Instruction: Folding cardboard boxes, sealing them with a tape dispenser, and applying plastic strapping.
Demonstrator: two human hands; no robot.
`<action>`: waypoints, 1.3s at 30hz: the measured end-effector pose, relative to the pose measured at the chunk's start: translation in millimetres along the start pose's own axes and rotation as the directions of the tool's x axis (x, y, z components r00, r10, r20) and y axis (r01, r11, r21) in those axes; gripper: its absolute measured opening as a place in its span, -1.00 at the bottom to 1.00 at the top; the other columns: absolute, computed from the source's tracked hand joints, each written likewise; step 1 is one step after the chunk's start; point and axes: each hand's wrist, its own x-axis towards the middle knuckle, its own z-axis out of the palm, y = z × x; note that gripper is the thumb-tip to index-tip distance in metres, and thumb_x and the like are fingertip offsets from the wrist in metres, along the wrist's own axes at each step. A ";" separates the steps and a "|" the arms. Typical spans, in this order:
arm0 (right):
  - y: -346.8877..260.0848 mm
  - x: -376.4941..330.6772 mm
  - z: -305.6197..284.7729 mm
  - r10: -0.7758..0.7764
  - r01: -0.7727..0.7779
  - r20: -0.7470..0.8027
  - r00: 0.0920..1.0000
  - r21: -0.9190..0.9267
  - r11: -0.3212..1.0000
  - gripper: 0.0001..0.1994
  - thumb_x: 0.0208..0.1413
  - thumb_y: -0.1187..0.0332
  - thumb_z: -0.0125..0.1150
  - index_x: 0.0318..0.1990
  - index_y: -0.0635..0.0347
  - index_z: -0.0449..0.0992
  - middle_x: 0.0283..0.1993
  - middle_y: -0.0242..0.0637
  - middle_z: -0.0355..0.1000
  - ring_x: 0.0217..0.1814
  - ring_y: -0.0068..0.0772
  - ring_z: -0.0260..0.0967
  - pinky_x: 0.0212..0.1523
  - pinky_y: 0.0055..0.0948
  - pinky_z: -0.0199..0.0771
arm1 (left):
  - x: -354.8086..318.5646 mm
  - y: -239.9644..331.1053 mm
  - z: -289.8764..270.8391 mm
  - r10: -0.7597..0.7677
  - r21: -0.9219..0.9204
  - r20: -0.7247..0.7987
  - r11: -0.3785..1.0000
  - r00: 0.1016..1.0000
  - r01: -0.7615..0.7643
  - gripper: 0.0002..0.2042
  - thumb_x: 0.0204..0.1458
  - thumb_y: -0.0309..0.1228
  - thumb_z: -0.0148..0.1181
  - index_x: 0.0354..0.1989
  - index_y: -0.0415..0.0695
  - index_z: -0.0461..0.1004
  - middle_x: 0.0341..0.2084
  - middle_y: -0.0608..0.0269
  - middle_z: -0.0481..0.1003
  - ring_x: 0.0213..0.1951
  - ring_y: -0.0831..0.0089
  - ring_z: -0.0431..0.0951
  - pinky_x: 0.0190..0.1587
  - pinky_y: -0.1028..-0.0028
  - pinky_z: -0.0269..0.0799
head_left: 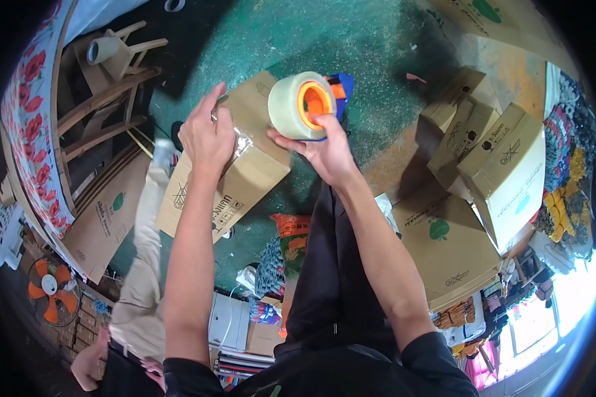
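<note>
A brown cardboard box (255, 165) with dark printing stands in front of me, and a shiny strip of clear tape (244, 143) lies across its edge. My left hand (207, 135) rests against the box's left side, a finger stretched out and its grip empty as far as I can see. Above the box's right end, my right hand (328, 149) is closed on a tape dispenser (340, 89) with blue and orange parts. It carries a thick roll of clear tape (286, 106). The fingers behind the dispenser are partly hidden.
Several cardboard boxes (450, 245) are stacked on the right. At left are a wooden frame (106, 92), a floral-covered table (36, 126) and an orange fan (49, 284). Another person in light trousers (142, 264) is close on my left. An orange-red bag (290, 228) lies below the box.
</note>
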 end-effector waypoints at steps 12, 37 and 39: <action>-1.7 16.5 27.4 0.011 -0.011 -0.010 1.000 -0.035 0.999 -0.52 0.28 0.23 -0.13 0.23 0.42 0.21 0.20 0.07 0.36 0.07 0.00 0.50 0.09 -0.10 0.55 | 1.1 5.0 -4.9 0.074 -0.109 0.034 0.992 0.997 -0.070 -0.81 0.13 -0.40 0.08 -0.27 -0.16 0.63 -0.29 0.22 0.64 -0.28 0.15 0.64 -0.19 0.33 0.51; 27.3 -43.7 -29.2 0.006 0.113 -0.289 0.957 0.395 0.912 -0.41 0.19 -0.06 -0.19 0.16 0.23 0.36 -0.04 0.02 0.47 -0.13 -0.13 0.51 -0.09 -0.28 0.56 | 8.1 3.9 -3.3 -0.053 -0.073 -0.011 0.996 0.999 0.052 -0.78 0.04 -0.45 0.07 -0.23 -0.25 0.61 -0.29 0.05 0.64 -0.19 0.18 0.65 -0.06 0.35 0.48; 34.5 -49.1 -28.0 0.015 0.081 -0.212 0.977 0.438 0.895 -0.41 0.20 -0.06 -0.19 0.17 0.24 0.36 -0.03 0.04 0.47 -0.12 -0.12 0.51 -0.09 -0.26 0.57 | 6.4 7.6 3.4 -0.031 -0.084 -0.078 0.996 0.996 0.025 -0.75 0.03 -0.43 0.08 -0.18 -0.24 0.61 -0.27 0.04 0.65 -0.18 0.20 0.65 -0.03 0.36 0.47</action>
